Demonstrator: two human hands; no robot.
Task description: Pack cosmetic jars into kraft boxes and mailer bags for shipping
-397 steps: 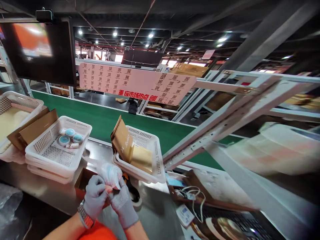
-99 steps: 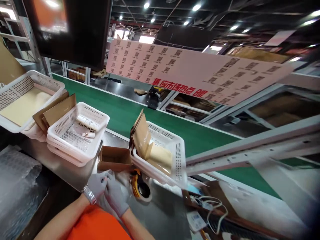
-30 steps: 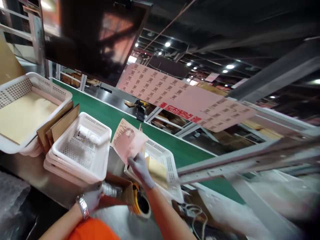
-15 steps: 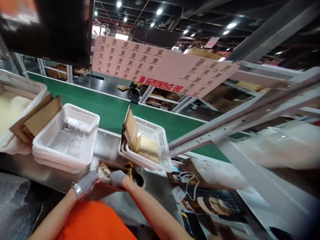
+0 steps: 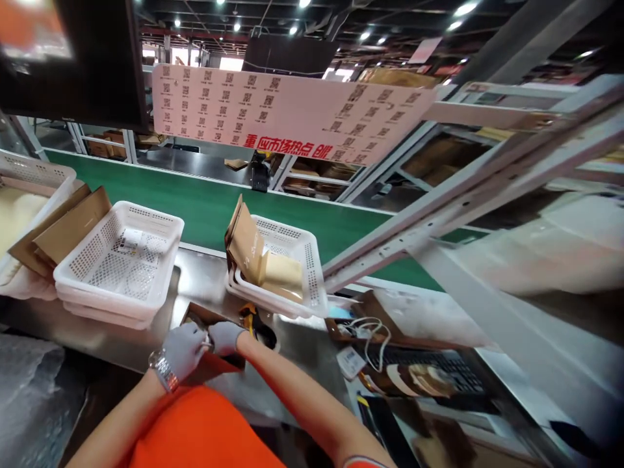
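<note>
Both of my gloved hands rest on a small brown cardboard box (image 5: 195, 316) on the steel bench. My left hand (image 5: 184, 349) lies over the box's near left part with fingers curled. My right hand (image 5: 225, 337) presses on its top right beside it. The two hands hide most of the box and what is in it. A tape dispenser (image 5: 258, 328) with a yellow part lies just right of my right hand.
A white basket (image 5: 160, 273) with a small packet stands at the left, another white basket (image 5: 312, 286) with brown envelopes behind the box. A green conveyor belt (image 5: 195, 208) runs at the back. Cables, a label and a keyboard (image 5: 414, 361) lie at the right.
My right hand took a brown envelope from the right basket and brought it down to the box. Both hands have closed in over the box's top.
</note>
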